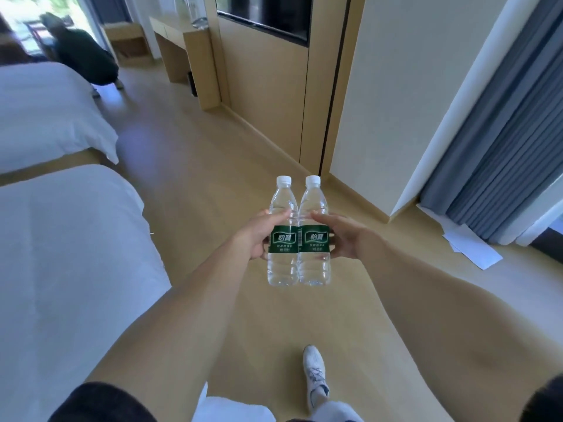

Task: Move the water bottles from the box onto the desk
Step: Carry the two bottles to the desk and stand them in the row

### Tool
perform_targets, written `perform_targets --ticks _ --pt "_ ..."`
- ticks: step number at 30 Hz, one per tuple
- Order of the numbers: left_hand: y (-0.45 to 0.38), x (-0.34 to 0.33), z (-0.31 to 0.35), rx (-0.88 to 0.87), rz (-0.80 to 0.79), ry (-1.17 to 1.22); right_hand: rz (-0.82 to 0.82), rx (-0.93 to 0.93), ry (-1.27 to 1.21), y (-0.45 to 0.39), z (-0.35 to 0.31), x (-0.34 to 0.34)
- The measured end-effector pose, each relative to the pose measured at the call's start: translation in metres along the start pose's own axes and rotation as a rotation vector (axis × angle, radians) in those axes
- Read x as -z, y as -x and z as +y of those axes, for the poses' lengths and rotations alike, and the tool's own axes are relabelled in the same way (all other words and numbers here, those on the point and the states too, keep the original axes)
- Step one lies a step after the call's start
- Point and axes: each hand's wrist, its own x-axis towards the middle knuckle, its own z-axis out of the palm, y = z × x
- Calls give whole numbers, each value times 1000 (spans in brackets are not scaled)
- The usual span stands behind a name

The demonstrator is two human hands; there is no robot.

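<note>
Holding two upright bottles side by side, touching, above the floor | left hand [259,236] grip: thumb and fingers curled round left bottle [282,233] at its green label | right hand [341,239] grip: fingers wrapped round right bottle [313,233] at label height | surface [170,28] well ahead

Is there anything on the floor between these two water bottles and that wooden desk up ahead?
Nothing visible. Bare floor runs from the two bottles, held upright between the left hand and right hand, to the desk. Beds lie leftward.
</note>
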Motion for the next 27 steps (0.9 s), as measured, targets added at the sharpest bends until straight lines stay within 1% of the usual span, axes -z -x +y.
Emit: perform_targets --ticks 8,14,18,21,27 --pt "-98 14 73 73 102 40 -127 -64 80 -122 -91 27" --pt "-149 35 104 84 190 122 -182 -94 129 -193 -134 25" --pt "-182 61 119 75 241 160 -213 -117 148 -237 -156 11" --pt "-210 88 131 76 243 177 -227 -133 157 -273 -173 -5" --pt "-279 170 165 54 267 239 -227 -138 188 -365 -224 -56"
